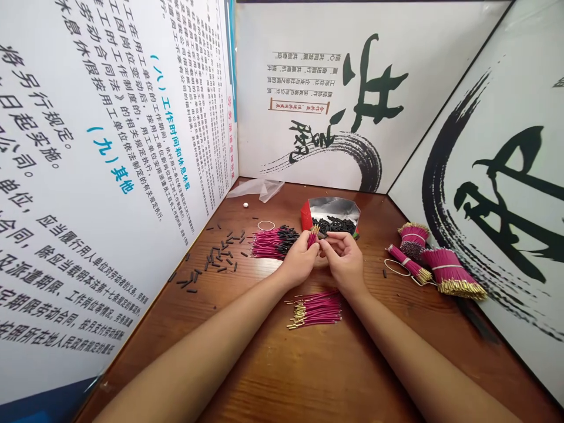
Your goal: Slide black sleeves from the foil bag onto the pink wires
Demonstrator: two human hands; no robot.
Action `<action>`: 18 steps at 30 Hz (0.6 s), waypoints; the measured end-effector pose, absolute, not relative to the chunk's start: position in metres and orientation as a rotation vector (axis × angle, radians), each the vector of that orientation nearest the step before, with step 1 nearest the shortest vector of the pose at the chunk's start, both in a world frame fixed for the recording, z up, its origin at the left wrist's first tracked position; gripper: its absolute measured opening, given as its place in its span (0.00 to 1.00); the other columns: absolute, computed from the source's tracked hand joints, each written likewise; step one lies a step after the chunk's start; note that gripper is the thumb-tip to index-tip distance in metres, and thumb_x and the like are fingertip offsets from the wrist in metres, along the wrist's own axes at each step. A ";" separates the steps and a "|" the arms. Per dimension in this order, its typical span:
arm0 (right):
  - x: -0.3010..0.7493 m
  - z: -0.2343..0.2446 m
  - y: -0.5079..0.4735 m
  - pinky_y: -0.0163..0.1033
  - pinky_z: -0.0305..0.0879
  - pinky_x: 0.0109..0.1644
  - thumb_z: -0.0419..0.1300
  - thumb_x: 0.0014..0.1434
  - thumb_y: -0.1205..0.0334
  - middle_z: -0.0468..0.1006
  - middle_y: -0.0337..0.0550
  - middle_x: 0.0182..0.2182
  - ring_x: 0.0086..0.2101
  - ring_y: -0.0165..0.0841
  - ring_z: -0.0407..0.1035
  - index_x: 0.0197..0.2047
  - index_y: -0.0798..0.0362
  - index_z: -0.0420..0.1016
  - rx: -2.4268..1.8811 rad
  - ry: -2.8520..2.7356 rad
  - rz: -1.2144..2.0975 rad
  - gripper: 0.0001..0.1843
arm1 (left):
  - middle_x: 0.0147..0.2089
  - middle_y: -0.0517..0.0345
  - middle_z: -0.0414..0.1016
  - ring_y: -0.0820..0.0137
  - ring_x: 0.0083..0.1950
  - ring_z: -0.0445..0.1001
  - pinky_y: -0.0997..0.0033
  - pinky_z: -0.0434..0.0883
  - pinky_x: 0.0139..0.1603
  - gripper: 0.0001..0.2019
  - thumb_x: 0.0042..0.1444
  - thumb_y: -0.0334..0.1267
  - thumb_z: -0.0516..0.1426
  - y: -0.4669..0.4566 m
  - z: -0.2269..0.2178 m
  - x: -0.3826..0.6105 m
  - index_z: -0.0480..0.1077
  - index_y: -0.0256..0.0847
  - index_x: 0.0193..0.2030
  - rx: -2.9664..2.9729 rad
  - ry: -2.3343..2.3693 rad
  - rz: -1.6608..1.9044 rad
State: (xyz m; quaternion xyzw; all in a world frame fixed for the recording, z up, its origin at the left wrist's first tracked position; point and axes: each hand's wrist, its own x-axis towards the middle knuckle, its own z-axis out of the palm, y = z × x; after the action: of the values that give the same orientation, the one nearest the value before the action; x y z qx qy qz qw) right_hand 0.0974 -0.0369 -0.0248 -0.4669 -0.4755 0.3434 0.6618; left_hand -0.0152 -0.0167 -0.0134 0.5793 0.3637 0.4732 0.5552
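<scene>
My left hand is closed round a small bunch of magenta wires whose gold-coloured tips point up. Right beside it, my right hand pinches with thumb and forefinger close to those tips; whatever it grips is too small to make out. Behind my hands stands an open box with a red side and silvery lining, holding black sleeves. To the left lies a pile of magenta wires with black ends. Nearer to me, between my forearms, loose magenta wires with gold tips are spread on the table.
Loose black sleeves are scattered at the left of the brown table. Tied bundles of magenta wires lie at the right, near a white elastic band. A clear plastic bag is at the back. Printed white panels enclose the table.
</scene>
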 end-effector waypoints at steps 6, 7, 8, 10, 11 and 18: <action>0.102 -0.028 -0.033 0.41 0.71 0.39 0.69 0.50 0.52 0.79 0.43 0.33 0.33 0.34 0.75 0.41 0.52 0.71 -1.094 -1.041 0.736 0.20 | 0.31 0.63 0.61 0.74 0.33 0.60 0.74 0.63 0.39 0.07 0.57 0.26 0.51 -0.009 -0.020 0.001 0.59 0.40 0.31 1.274 0.829 1.188; 0.102 -0.029 -0.033 0.41 0.71 0.39 0.69 0.50 0.52 0.79 0.44 0.33 0.34 0.35 0.75 0.41 0.52 0.71 -1.103 -1.046 0.734 0.19 | 0.31 0.63 0.61 0.74 0.33 0.60 0.74 0.62 0.39 0.07 0.58 0.26 0.51 -0.010 -0.021 0.002 0.59 0.40 0.31 1.271 0.834 1.196; 0.101 -0.029 -0.034 0.41 0.71 0.39 0.68 0.51 0.52 0.80 0.44 0.34 0.34 0.35 0.75 0.41 0.52 0.71 -1.109 -1.052 0.729 0.19 | 0.31 0.63 0.61 0.74 0.34 0.60 0.74 0.62 0.39 0.07 0.58 0.25 0.51 -0.010 -0.021 0.002 0.59 0.40 0.31 1.276 0.849 1.204; 0.099 -0.028 -0.034 0.42 0.72 0.40 0.67 0.52 0.53 0.80 0.45 0.34 0.34 0.36 0.75 0.41 0.52 0.72 -1.115 -1.071 0.713 0.18 | 0.31 0.63 0.61 0.74 0.34 0.60 0.74 0.62 0.40 0.08 0.58 0.25 0.51 -0.011 -0.022 0.001 0.59 0.40 0.30 1.275 0.886 1.205; 0.098 -0.027 -0.035 0.42 0.72 0.40 0.67 0.52 0.53 0.80 0.45 0.33 0.34 0.36 0.75 0.41 0.52 0.72 -1.119 -1.078 0.699 0.17 | 0.31 0.63 0.61 0.74 0.34 0.60 0.74 0.62 0.40 0.08 0.58 0.25 0.51 -0.011 -0.021 0.001 0.59 0.40 0.30 1.272 0.907 1.204; 0.093 -0.027 -0.036 0.44 0.72 0.44 0.60 0.56 0.56 0.81 0.47 0.35 0.35 0.37 0.76 0.43 0.54 0.75 -1.219 -1.100 0.549 0.14 | 0.31 0.62 0.63 0.73 0.35 0.63 0.73 0.62 0.40 0.08 0.59 0.25 0.51 -0.015 -0.017 0.001 0.60 0.40 0.31 1.303 0.985 1.228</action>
State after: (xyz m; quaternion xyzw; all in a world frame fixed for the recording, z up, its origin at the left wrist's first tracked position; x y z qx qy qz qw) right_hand 0.0934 -0.0362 -0.0266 -0.5361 -0.4839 0.2416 0.6481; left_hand 0.0012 -0.0150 -0.0169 0.5438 0.4110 0.5128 0.5219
